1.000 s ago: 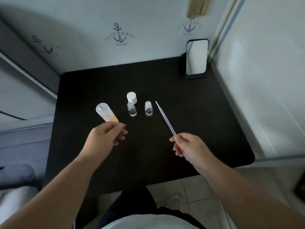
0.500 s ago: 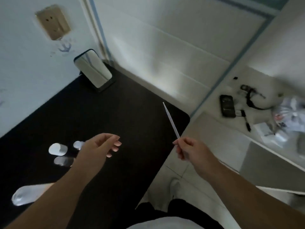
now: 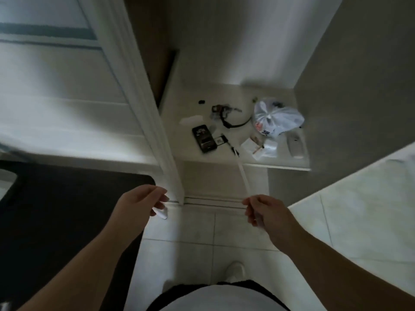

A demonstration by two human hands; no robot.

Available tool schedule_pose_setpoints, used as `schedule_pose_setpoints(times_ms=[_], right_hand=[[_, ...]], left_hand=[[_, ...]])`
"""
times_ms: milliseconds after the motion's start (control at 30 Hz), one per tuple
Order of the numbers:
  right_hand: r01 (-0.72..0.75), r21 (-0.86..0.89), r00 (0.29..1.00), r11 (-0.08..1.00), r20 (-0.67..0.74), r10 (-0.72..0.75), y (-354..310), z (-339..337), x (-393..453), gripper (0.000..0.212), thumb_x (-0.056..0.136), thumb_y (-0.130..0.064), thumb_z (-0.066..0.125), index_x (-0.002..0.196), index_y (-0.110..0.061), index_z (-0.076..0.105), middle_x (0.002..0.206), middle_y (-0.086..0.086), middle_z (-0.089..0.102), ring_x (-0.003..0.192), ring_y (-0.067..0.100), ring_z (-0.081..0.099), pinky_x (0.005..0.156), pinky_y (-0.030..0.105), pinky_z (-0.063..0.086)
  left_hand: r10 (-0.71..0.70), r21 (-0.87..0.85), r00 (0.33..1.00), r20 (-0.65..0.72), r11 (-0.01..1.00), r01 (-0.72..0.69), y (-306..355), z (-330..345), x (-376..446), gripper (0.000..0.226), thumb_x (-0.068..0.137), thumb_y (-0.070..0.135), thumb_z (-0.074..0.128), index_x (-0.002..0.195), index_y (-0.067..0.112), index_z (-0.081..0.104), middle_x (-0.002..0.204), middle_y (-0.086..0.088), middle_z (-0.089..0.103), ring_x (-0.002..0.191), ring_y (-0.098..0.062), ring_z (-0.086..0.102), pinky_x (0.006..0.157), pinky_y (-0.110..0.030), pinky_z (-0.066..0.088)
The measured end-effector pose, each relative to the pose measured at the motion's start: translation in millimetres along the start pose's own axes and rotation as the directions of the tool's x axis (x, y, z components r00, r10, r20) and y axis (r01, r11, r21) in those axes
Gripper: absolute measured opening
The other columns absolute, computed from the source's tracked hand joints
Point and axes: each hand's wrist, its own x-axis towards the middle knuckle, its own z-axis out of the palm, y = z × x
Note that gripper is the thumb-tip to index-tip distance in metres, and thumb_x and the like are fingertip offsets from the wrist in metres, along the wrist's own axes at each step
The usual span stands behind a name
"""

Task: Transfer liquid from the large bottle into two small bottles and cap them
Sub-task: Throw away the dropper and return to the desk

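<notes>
**White pipette in hand, bottles out of sight**

White and thin, the pipette [image 3: 243, 176] is pinched at its near end in my right hand [image 3: 265, 212], fingers curled round it, its tip pointing far and slightly left toward a low shelf [image 3: 224, 160] littered with a phone [image 3: 204, 141], a cable [image 3: 231, 122] and a tied plastic bag [image 3: 277, 118]. My left hand [image 3: 141, 204] is curled round a small white thing [image 3: 161, 213] that peeps out below the fingers; it may be a cap, but the blur keeps me from saying so. The two hands are held apart, at about the same height, both forearms reaching forward from my body over the tiled floor [image 3: 190, 241].

Only a corner of the dark table [image 3: 67, 209] shows at the left. The large bottle and the two small ones are nowhere in view, so I cannot tell where they stand.

The risk, as I judge it: I am facing away from the table, and any liquid left in the pipette could drip onto the floor. Its long stem sticks out ahead of me and could knock the door frame [image 3: 157, 142] or the shelf edge if I swing it carelessly. Reaching back to the table without looking, I might tip an uncapped bottle.
</notes>
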Motion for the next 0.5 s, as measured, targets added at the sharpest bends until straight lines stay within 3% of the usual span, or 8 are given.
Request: schedule_pose_setpoints(times_ms=[100,300,367,500], right_hand=[[0.007,0.056,1.000,0.998,-0.028,-0.005,-8,-46,0,0.025,0.106,-0.008,0.051,0.094,0.001,0.071,0.067,0.005,0.066,0.055,0.014,0.060,0.053,0.023,0.049],[0.002,0.224,0.985,0.975,-0.168,0.037,-5,-116,-8,0.025,0.106,-0.008,0.052,0.094,0.003,0.071,0.066,0.006,0.065,0.057,0.017,0.057,0.056,0.024,0.045],[0.011,0.283,0.972,0.959,-0.227,0.056,-1,-133,-14,0.027,0.106,-0.008,0.052,0.091,0.002,0.072,0.065,0.005,0.064,0.057,0.017,0.056,0.057,0.026,0.044],[0.037,0.332,0.920,0.943,-0.379,0.097,9,-158,-28,0.027,0.106,-0.008,0.051,0.092,0.001,0.073,0.068,0.007,0.066,0.059,0.018,0.058,0.060,0.028,0.045]], left_hand=[[0.005,-0.018,0.999,0.043,1.000,-0.004,26,46,18,0.022,0.100,0.018,0.058,0.092,0.020,0.078,0.089,-0.001,0.077,0.083,-0.023,0.072,0.062,-0.028,0.054],[0.087,0.073,0.973,0.215,0.992,-0.105,72,127,57,0.028,0.099,0.018,0.060,0.080,0.026,0.079,0.083,-0.006,0.077,0.074,-0.022,0.070,0.064,-0.032,0.054],[0.110,0.123,0.942,0.318,0.980,-0.156,86,154,71,0.029,0.100,0.018,0.059,0.081,0.028,0.078,0.084,-0.005,0.077,0.077,-0.024,0.070,0.069,-0.037,0.053],[0.134,0.174,0.856,0.499,0.952,-0.251,111,206,98,0.030,0.101,0.015,0.057,0.081,0.027,0.077,0.084,-0.004,0.076,0.076,-0.017,0.070,0.067,-0.034,0.053]])
